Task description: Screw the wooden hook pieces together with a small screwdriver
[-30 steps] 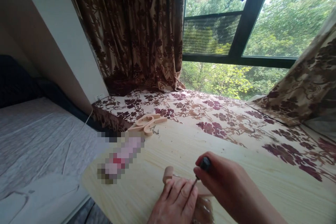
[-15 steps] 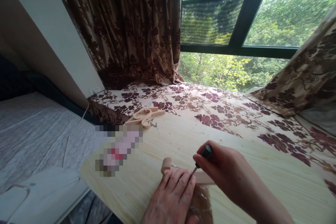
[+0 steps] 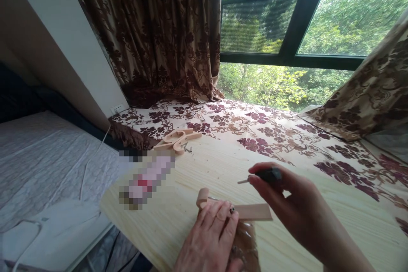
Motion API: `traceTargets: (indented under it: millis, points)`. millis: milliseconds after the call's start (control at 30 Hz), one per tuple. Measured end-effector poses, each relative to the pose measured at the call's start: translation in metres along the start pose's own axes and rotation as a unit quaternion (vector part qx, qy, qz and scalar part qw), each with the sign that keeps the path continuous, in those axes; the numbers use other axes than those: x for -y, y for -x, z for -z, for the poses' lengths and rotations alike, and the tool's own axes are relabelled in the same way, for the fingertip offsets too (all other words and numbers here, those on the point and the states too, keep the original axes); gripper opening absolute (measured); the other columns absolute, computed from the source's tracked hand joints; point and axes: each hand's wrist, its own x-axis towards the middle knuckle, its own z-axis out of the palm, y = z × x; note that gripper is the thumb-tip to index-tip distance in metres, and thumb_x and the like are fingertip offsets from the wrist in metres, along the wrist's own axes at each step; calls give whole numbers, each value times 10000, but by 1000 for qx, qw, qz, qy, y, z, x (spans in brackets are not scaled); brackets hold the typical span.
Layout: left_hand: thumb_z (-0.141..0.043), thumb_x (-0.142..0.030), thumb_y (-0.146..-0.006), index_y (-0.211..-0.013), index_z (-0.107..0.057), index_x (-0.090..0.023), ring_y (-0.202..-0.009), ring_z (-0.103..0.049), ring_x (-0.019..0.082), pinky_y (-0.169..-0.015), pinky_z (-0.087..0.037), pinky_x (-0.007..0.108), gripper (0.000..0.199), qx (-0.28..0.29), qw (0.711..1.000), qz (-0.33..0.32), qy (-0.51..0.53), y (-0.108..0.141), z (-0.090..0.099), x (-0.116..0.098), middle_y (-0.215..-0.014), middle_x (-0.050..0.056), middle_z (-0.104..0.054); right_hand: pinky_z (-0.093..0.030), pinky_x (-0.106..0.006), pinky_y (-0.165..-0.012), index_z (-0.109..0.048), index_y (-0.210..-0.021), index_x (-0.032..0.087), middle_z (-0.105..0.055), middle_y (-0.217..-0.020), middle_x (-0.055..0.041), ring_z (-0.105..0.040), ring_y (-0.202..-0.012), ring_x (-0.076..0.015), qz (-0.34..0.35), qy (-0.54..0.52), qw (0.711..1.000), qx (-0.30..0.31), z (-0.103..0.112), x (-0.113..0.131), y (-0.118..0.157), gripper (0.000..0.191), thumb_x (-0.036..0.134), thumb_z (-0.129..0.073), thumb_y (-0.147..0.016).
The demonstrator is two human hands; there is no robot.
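In the head view my right hand (image 3: 287,195) is closed around the dark handle of a screwdriver (image 3: 269,174), its metal shaft pointing left above the table. My left hand (image 3: 210,231) holds down a light-wood piece with a curled end (image 3: 255,211), fingers laid across its middle. A small dark screw head (image 3: 232,210) shows right by the left fingertips; whether it sits in the wood I cannot tell. Under the wood piece lies a glossy brown block (image 3: 245,240), partly hidden by the left hand.
Other curled wooden pieces (image 3: 181,137) lie at the table's far left corner, with several loose screws (image 3: 187,148) beside them. A blurred pink and red item (image 3: 149,180) is on the left. The pale table (image 3: 153,229) meets a flowered window-seat cover (image 3: 264,131).
My right hand has lifted the screwdriver off the spot by the left fingers and moved right, turning the shaft from downward to sideways. The screw head now shows. My left hand stays in place.
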Motion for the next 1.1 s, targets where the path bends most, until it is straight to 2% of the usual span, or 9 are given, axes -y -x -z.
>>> traceTargets:
  millis: [67, 133, 233, 367, 500, 633, 800, 967, 1100]
  points:
    - [-422, -398, -908, -1232, -508, -105, -1158, -489, 254, -927, -453, 370, 446, -54, 998, -21, -6, 0, 9, 2, -1191, 135, -594, -445, -234, -511, -608, -959, 208, -644, -709, -18, -572, -589, -146, -7, 29, 1000, -3, 8, -9, 2, 219, 375, -495, -874]
    - [-445, -292, -899, -1180, -542, -155, -1119, -515, 213, -947, -442, 335, 327, -51, 998, -17, 27, 1, 21, 8, -1138, 86, -606, -457, -251, -524, -608, -969, 222, -662, -710, -20, -599, -587, -159, -25, 73, 997, 21, 13, -20, 4, 219, 375, -482, -877]
    - [-478, -172, -847, -1199, -510, -176, -1076, -536, 194, -923, -464, 320, 353, -98, 986, 125, 53, 5, 31, 22, -1105, 84, -577, -464, -278, -554, -608, -960, 243, -691, -732, -21, -628, -594, -177, -41, 133, 988, 69, 12, -35, 5, 219, 381, -458, -879]
    - [-501, -211, -842, -1291, -403, -209, -1049, -565, 201, -871, -514, 341, 460, -121, 939, 295, 126, 14, 16, 35, -1168, 95, -543, -440, -279, -528, -606, -929, 258, -675, -645, 8, -627, -570, -182, -55, 166, 975, 134, -3, -44, 5, 197, 344, -438, -873]
    - [-490, -228, -868, -1259, -447, -231, -818, -643, 136, -734, -555, 252, 394, -75, 876, 386, 279, 16, -2, 34, -1024, 42, -641, -422, -265, -499, -589, -881, 247, -673, -639, 10, -605, -546, -169, -49, 160, 971, 170, -17, -45, 6, 168, 293, -429, -857]
    - [-489, -255, -870, -1123, -558, -232, -846, -650, 136, -752, -548, 244, 264, -62, 850, 390, 348, 11, -5, 31, -1020, 23, -668, -409, -232, -448, -583, -852, 225, -676, -651, 2, -572, -459, -135, -80, 103, 968, 215, -18, -40, 8, 153, 210, -434, -820]
    - [-501, -261, -850, -1036, -595, -220, -876, -652, 149, -753, -543, 241, 213, -74, 852, 386, 347, 7, -4, 32, -961, 15, -690, -405, -234, -454, -598, -898, 222, -677, -685, -5, -575, -472, -135, -78, 100, 968, 218, -14, -33, 7, 189, 178, -438, -807]
    - [-504, -226, -836, -1031, -592, -222, -828, -654, 142, -727, -551, 243, 215, -62, 865, 379, 323, 7, -4, 36, -951, 11, -681, -399, -264, -492, -630, -870, 261, -672, -632, 15, -597, -535, -171, -26, 178, 972, 154, -11, -37, 5, 153, 220, -499, -800]
    - [-529, -208, -829, -1167, -502, -235, -967, -610, 159, -844, -527, 293, 340, -125, 906, 340, 219, 6, 6, 37, -1099, 41, -599, -418, -252, -489, -609, -947, 266, -657, -646, 16, -595, -535, -157, 1, 164, 984, 74, 5, -35, 6, 165, 333, -483, -866]
